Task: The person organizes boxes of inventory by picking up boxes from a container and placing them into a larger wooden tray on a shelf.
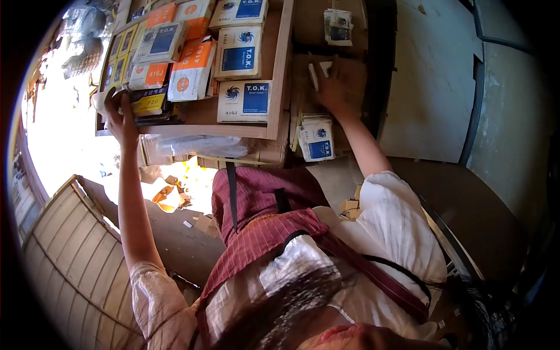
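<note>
Hands: left hand [121, 116] grips the wooden tray's [279, 87] corner; right hand [333, 87] lies spread on a small box [319, 71].

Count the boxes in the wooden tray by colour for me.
White-and-blue boxes: 4
Orange-and-white boxes: 4
Yellow boxes: about 3, since glare hides the left edge
Total: about 11

Both bare arms stretch straight ahead, well apart. The left hand [121, 116] curls its fingers in a closed grip; the right hand [333, 87] lies flat, fingers spread.
</note>
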Available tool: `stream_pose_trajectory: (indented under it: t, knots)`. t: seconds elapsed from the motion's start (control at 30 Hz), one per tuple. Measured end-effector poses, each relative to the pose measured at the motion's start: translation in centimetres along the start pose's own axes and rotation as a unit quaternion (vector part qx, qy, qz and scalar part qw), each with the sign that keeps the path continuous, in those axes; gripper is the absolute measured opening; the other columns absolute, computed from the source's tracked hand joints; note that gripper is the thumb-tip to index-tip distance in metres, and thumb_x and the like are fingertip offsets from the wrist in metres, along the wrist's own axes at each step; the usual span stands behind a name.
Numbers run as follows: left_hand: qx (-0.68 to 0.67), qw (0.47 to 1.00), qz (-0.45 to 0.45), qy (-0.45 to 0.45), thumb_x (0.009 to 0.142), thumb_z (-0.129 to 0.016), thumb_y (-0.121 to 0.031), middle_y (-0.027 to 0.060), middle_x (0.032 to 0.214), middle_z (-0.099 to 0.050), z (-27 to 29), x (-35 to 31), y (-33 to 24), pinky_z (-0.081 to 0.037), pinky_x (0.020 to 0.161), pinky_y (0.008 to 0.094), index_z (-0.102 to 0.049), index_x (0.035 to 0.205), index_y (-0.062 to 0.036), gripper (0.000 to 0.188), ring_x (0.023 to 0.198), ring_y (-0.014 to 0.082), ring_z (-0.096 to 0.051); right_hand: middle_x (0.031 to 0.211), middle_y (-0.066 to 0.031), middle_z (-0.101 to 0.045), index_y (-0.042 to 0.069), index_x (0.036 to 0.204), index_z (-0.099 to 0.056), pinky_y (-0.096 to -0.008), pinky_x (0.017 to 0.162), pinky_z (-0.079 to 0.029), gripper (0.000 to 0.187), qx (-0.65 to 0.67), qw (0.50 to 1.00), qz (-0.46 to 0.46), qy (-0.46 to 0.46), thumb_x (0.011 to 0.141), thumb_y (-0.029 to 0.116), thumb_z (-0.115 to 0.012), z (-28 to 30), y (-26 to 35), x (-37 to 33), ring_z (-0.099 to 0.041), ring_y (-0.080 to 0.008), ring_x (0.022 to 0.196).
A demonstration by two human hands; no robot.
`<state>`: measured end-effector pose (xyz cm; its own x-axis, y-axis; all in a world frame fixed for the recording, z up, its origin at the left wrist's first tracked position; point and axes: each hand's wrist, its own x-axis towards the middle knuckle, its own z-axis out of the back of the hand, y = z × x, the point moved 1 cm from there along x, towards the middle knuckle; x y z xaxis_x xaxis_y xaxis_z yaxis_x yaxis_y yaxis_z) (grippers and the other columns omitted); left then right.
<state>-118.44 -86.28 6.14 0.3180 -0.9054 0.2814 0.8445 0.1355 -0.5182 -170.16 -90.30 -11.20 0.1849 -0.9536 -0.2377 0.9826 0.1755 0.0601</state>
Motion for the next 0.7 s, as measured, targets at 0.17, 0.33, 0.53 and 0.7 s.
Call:
stream_pose_trajectory:
  t: [0.17,0.33,0.53,0.7]
  knots:
    - [-0.004,1.000,0.007,-0.020,0.096,-0.059,-0.024,0.0084,0.103,-0.069,0.1,-0.2,-1.4,-0.050,0.083,0.0366,-0.055,0.124,-0.0091,0.032,0.093,0.0232,-0.066,0.153,-0.0215,-0.030,0.029,0.146,-0.041,-0.0544,0.095,-0.044,0.085,0.075,0.996,0.002,0.055,0.068,0.024,-0.076,-0.4,-3.2,0.9,-0.044,-0.0434,0.127]
    - [-0.016,1.000,0.006,-0.016,0.092,-0.062,-0.022,0.0102,0.104,-0.068,0.1,-0.1,-0.1,-0.048,0.086,0.0395,-0.062,0.114,-0.0084,0.026,0.096,0.0300,-0.064,0.140,-0.0149,-0.050,0.007,0.136,-0.054,-0.0390,0.102,-0.042,0.075,0.554,0.830,-0.028,0.061,0.063,0.016,-0.068,9.7,-1.8,0.3,-0.052,-0.0294,0.122]
    - [-0.009,0.998,-0.044,-0.035,0.089,-0.063,-0.021,0.0120,0.100,-0.066,0.2,0.1,-0.3,-0.047,0.083,0.0424,-0.066,0.106,-0.0089,0.021,0.094,0.0338,-0.061,0.144,-0.0106,-0.047,0.012,0.130,-0.061,-0.0387,0.110,-0.033,0.072,0.447,0.818,0.362,-0.021,0.060,0.025,-0.068,26.4,8.0,-0.9,-0.046,-0.0280,0.132]
    - [-0.016,0.997,-0.056,-0.049,0.089,-0.062,-0.022,0.0108,0.099,-0.066,0.3,0.3,-0.7,-0.047,0.082,0.0429,-0.066,0.106,-0.0118,0.021,0.094,0.0343,-0.060,0.154,-0.0088,-0.034,0.037,0.136,-0.054,-0.0490,0.112,-0.034,0.075,0.101,0.874,0.472,0.055,0.064,0.021,-0.070,24.0,15.3,0.2,-0.041,-0.0344,0.134]
